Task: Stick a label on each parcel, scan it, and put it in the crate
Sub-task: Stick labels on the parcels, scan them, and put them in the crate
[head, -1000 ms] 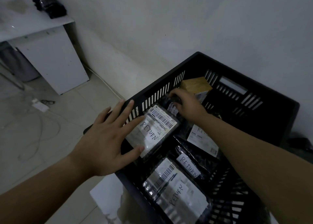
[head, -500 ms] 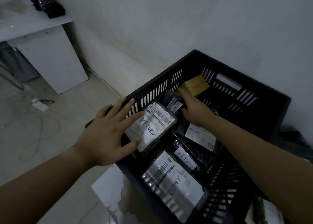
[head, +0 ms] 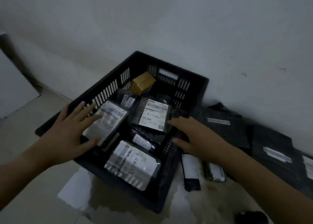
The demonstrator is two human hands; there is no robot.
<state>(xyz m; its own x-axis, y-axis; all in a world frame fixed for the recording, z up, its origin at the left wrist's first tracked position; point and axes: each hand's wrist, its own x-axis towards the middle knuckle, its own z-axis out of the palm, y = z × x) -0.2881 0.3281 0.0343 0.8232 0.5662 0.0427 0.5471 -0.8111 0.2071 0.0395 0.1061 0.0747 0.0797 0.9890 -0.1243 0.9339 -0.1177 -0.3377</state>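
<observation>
A black slatted crate (head: 191, 86) stands on the floor against the wall. Inside lie several dark parcels with white labels marked RETURN, and a small brown box (head: 142, 84) at the back. My left hand (head: 71, 130) rests flat, fingers spread, on a labelled parcel (head: 111, 120) leaning on the crate's left wall. My right hand (head: 194, 135) hovers over the crate's right rim with fingers straight, holding nothing, beside another labelled parcel (head: 154, 115).
Dark parcels with white strips (head: 228, 123) lie on the floor right of the crate. A dark phone-like device (head: 190, 171) and a second small device (head: 216, 173) lie by the crate's near right corner. White paper (head: 74, 191) sits under the crate's front.
My right hand has pulled back from the brown box at the crate's back to the right rim. The view has swung right. My left hand stays on the same parcel.
</observation>
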